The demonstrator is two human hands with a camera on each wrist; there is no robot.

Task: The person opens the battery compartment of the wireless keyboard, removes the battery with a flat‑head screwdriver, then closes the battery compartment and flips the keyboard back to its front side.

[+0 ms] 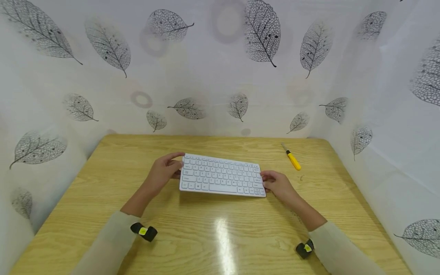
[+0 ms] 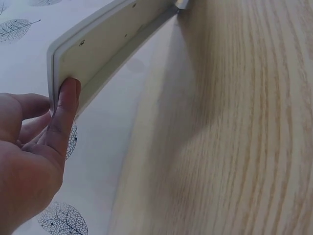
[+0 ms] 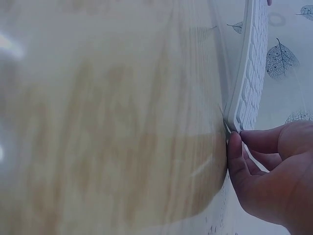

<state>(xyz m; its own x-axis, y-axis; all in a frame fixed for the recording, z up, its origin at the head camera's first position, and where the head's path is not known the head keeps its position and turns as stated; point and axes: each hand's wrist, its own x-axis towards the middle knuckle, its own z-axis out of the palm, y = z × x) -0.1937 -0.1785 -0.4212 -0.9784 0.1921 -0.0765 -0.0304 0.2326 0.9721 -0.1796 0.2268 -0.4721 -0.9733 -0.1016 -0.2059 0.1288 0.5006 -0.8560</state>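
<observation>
A white keyboard (image 1: 221, 175) is held by both hands, keys facing up toward the head camera. My left hand (image 1: 161, 172) pinches its left end, and in the left wrist view one finger (image 2: 67, 105) lies against the pale underside. The keyboard's left end (image 2: 73, 58) is raised off the table, with a shadow below it. At the opposite end, my right hand (image 1: 280, 187) pinches the short edge between thumb and fingers, seen close in the right wrist view (image 3: 274, 156). Whether the right end touches the table cannot be told.
A yellow-handled screwdriver (image 1: 293, 161) lies on the wooden table (image 1: 154, 244) behind and right of the keyboard. A small dark mark or scrap (image 1: 301, 178) is near it. White leaf-patterned curtains (image 1: 206, 76) stand along the back and both sides.
</observation>
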